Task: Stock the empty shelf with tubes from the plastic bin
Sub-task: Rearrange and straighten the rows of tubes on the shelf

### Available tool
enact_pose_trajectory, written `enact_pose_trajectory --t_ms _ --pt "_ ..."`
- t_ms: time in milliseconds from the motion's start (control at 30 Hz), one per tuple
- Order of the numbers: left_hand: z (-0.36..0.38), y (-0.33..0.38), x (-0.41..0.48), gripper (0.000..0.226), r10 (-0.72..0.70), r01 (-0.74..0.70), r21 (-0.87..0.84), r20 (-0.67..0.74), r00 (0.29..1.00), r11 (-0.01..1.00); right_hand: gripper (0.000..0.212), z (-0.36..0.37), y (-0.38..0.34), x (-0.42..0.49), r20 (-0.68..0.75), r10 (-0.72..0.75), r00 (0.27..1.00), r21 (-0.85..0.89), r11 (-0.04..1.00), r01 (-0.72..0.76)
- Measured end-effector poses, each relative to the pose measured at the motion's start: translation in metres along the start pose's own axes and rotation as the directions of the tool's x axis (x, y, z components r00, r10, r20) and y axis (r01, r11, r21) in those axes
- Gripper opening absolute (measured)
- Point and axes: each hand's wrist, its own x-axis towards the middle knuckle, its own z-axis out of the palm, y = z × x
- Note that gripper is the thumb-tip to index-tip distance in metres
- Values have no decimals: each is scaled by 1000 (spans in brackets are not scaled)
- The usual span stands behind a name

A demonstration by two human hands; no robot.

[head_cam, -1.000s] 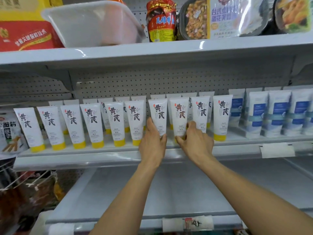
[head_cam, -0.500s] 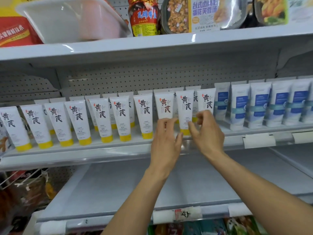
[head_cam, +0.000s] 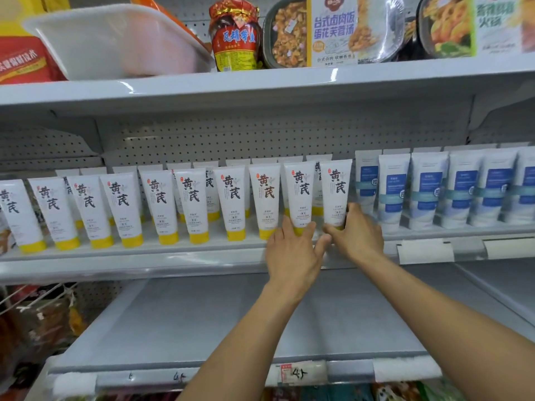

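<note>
Touching adjacent tubes (head_cam: 335, 195): left hand (head_cam: 291, 257), right hand (head_cam: 360, 237)

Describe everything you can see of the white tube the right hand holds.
The tube is white, soft-looking plastic, wide and flat on top, narrowing downward, printed with large dark characters and small text. It stands upright, cap down, last in the yellow-capped row on the middle shelf, beside blue-labelled tubes. The right hand grips its base, mostly hiding the cap.

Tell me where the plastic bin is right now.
In the head view, the plastic bin sits on the top shelf at upper left, between a red-and-yellow bag and a red-lidded jar.
</note>
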Motion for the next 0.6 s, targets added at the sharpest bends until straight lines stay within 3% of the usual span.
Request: enact_pose_trajectory --t_ms 467,600 --pt "5 0 2 84 30 -31 30 20 999 999 46 3 5 4 15 2 1000 82 997 -3" --pt "4 -1 4 61 42 -46 50 85 995 998 49 1 7 3 32 -32 999 118 993 28"
